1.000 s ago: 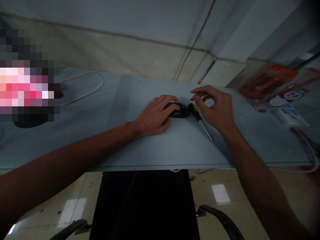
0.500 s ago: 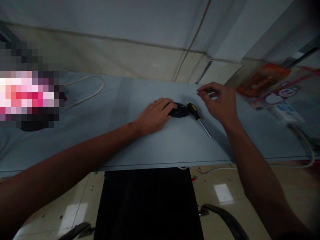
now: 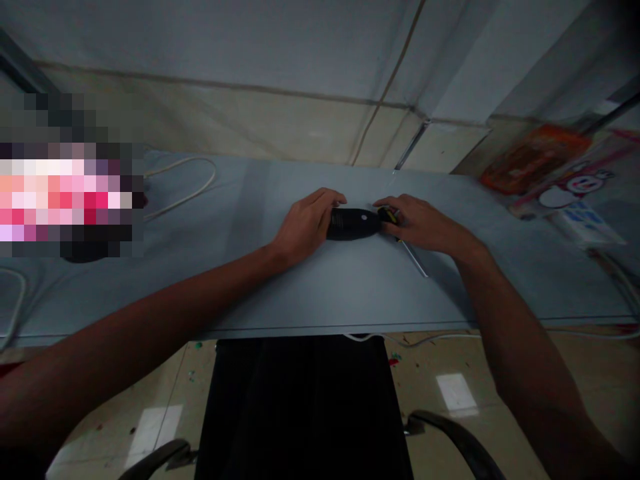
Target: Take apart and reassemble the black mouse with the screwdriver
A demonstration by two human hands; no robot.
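A black oval device (image 3: 354, 225) with fine ridges at its left end and a small pale dot on top lies between my hands, on or just above the grey table. My left hand (image 3: 310, 223) curls around its left end, with one fingertip past the far edge and the thumb hidden. At the right end, my right hand (image 3: 417, 221) is bent with thumb and forefinger against the device. Under those fingers is the black and yellow handle of a screwdriver (image 3: 414, 257), its metal shaft pointing toward the near right.
Along the far edge of the table (image 3: 300, 300) runs a tiled wall. On the right are an orange packet (image 3: 537, 160), a clear printed bag (image 3: 583, 183) and a white power strip (image 3: 590, 223). A white cable (image 3: 193, 193) loops at the left, beside a blurred-out area. Below is a chair armrest (image 3: 455, 440).
My right hand has come down and left to the device's right end. More of the device's top now shows, with my left hand drawn back to its end. The screwdriver lies as before.
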